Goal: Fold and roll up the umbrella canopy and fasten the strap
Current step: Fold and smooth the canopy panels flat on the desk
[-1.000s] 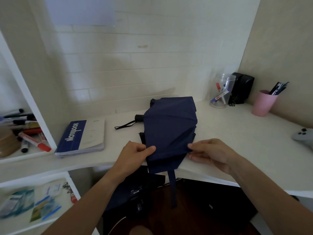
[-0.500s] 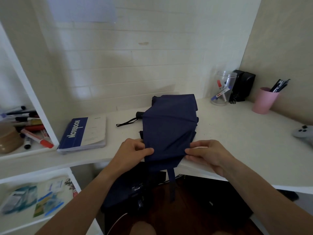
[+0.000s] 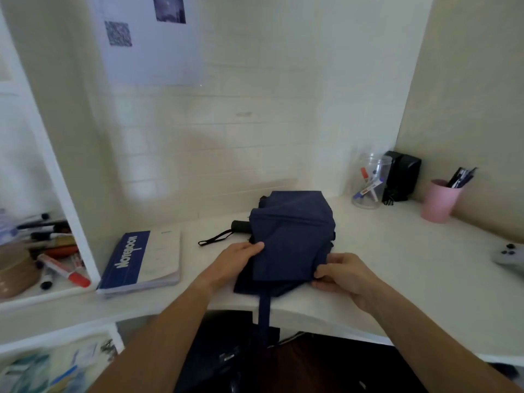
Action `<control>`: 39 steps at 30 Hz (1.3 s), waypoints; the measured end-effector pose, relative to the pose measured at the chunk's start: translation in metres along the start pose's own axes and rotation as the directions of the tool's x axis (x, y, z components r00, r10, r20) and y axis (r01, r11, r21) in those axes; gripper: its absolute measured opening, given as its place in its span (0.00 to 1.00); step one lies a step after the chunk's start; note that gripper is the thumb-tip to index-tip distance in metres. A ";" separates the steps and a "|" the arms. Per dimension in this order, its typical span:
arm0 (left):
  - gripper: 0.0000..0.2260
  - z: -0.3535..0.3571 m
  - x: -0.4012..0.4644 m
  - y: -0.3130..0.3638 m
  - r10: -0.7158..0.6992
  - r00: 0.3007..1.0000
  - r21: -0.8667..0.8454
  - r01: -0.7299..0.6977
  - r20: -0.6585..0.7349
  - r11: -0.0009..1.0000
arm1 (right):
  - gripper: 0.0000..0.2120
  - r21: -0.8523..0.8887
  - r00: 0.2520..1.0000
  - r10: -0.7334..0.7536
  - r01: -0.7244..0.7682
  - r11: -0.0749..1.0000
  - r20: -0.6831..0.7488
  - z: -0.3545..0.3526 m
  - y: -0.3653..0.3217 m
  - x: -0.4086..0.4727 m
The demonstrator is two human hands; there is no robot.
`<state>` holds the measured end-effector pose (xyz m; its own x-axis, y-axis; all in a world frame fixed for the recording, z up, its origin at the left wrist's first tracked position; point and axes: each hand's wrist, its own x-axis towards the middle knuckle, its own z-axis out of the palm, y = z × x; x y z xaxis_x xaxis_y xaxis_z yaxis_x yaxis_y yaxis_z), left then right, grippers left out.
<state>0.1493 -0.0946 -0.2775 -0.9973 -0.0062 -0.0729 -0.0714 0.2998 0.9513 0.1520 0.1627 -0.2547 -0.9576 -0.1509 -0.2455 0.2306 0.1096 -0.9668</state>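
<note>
**deskwatcher:** ok so from where I'm standing, the white desk (image 3: 397, 251) takes up most of the corner, and the navy umbrella canopy (image 3: 292, 239) is lying flat on it, near the front edge, roughly centre. Compared to half a second back, the fabric looks more gathered in. It sits further onto the desk now and less of it spills over the edge.

**foldnerd:** what are the hands doing?

**deskwatcher:** left hand (image 3: 241, 259) pinches the left side of the canopy, thumb on top of the cloth. It's moved up and inward since before. Right hand (image 3: 343, 275) has its fingers curled round the right edge of the fabric, bunching it, closer in than it was. Both are clamped on the canopy, not just resting.

**foldnerd:** and the strap?

**deskwatcher:** strap (image 3: 265, 313) hangs straight down off the front edge of the desk, loose, not fastened. Same as earlier really. The black handle (image 3: 241, 226) pokes out on the left from under the canopy, with its wrist loop (image 3: 215, 239) trailing on the desk.

**foldnerd:** other stuff?

**deskwatcher:** blue notebook (image 3: 141, 260) to the left, well apart from the umbrella. Far right there's a pink cup (image 3: 439, 202) with pens, and a clear jar (image 3: 368, 184) beside a black box (image 3: 402, 174) at the back.
</note>
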 end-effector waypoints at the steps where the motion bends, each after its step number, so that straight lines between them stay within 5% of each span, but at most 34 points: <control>1: 0.19 0.002 0.004 0.002 -0.015 1.000 -0.034 0.015 0.001 0.999 | 0.08 0.017 1.000 0.003 -0.003 1.000 -0.008 0.002 -0.003 0.001; 5: 0.10 -0.002 0.012 0.002 0.010 1.000 -0.015 -0.010 -0.009 1.000 | 0.08 -0.015 0.999 0.022 -0.022 1.000 -0.027 0.007 -0.007 -0.001; 10: 0.17 -0.008 0.003 -0.001 0.124 0.971 0.059 -0.114 -0.203 0.992 | 0.08 0.162 0.998 0.047 -0.042 0.986 -0.028 0.017 0.002 -0.006; 14: 0.13 -0.007 -0.011 0.003 0.145 0.949 0.114 -0.118 -0.280 0.987 | 0.05 0.095 0.996 0.050 -0.043 0.995 -0.077 0.025 0.008 -0.007; 17: 0.20 -0.003 -0.020 0.005 0.141 0.937 0.142 -0.099 -0.319 0.985 | 0.09 0.069 0.997 0.006 0.000 0.998 -0.083 0.030 0.011 -0.006; 23: 0.09 -0.010 -0.022 -0.012 0.268 0.945 0.340 -0.193 -0.188 0.921 | 0.19 -0.218 0.992 0.006 -0.033 0.975 -0.123 0.034 0.012 -0.015; 25: 0.08 -0.013 -0.024 -0.017 0.275 0.947 0.375 -0.198 -0.163 0.906 | 0.25 -0.523 0.962 -0.152 0.011 0.852 -0.228 0.028 0.010 -0.020; 27: 0.10 -0.014 -0.025 -0.021 0.273 0.950 0.388 -0.195 -0.155 0.901 | 0.18 -0.677 0.822 -0.511 0.229 0.699 -0.249 0.027 0.008 -0.023; 29: 0.11 -0.014 -0.027 -0.022 0.272 0.948 0.426 -0.181 -0.165 0.886 | 0.04 -0.728 0.607 -0.794 0.523 0.443 -0.047 0.031 0.006 -0.022; 30: 0.12 -0.013 -0.027 -0.022 0.279 0.945 0.456 -0.175 -0.172 0.872 | 0.06 -0.743 0.558 -0.825 0.591 0.315 0.094 0.034 0.007 -0.018; 32: 0.13 -0.013 -0.029 -0.023 0.315 0.933 0.516 -0.187 -0.172 0.836 | 0.15 -0.768 0.625 -0.714 0.610 0.195 0.315 0.035 0.016 -0.004; 35: 0.17 -0.014 -0.031 -0.025 0.374 0.924 0.694 -0.219 -0.079 0.686 | 0.26 -0.830 0.784 -0.439 0.541 0.135 0.439 0.029 0.036 0.007; 39: 0.19 -0.018 -0.034 -0.029 0.461 0.887 0.815 -0.283 0.022 0.506 | 0.31 -0.847 0.812 -0.321 0.529 0.049 0.488 0.022 0.054 0.007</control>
<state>0.1851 -0.1199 -0.2973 -0.9174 0.1535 0.3671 0.2590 0.9308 0.2579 0.1613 0.1464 -0.3097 -0.7668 -0.6373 0.0766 -0.6417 0.7579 -0.1177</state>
